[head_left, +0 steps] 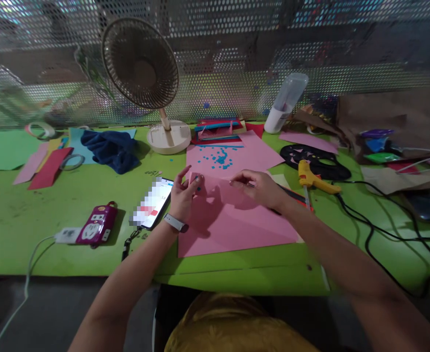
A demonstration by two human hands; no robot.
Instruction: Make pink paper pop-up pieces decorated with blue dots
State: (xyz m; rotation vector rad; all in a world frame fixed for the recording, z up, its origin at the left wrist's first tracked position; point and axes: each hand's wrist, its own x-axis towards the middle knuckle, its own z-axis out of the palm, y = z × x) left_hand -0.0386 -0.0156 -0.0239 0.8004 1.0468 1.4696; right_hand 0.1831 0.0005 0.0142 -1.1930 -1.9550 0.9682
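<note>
L hand [181, 199], ctr of frame: thumb and fingers closed on a small pink piece [193, 179] w/ blue spots; index finger extended, pointing up. Grey wristband [176, 223] worn on L wrist. R hand [261, 188], just R of ctr: thumb and index tips brought together, narrow; cannot tell if anything is pinched betw. them. Hands are apart, both above the lg. pink sheet [237, 234], lower ctr, which lies flat on the green table [64, 200].

Blue bits [221, 159], upper ctr, lie scattered on the rear pink sheet [262, 151], beyond the hands. Stacked red and blue strips [217, 128] sit behind, nr. the fan [140, 71], upper L. White bottle [275, 120] w/ clear top: upper R of ctr, tilted in view.

Yellow glue gun [317, 182], R of ctr, lies on its side nr. R forearm, beside a black tray-like piece [321, 168]; black cables run to R edge. Phone [158, 203], screen lit, lies just L of L wrist. Purple adapter [98, 224] w/ white plug: lower L. Navy cloth [108, 149]: upper L, partly on light-blue paper [77, 142].
</note>
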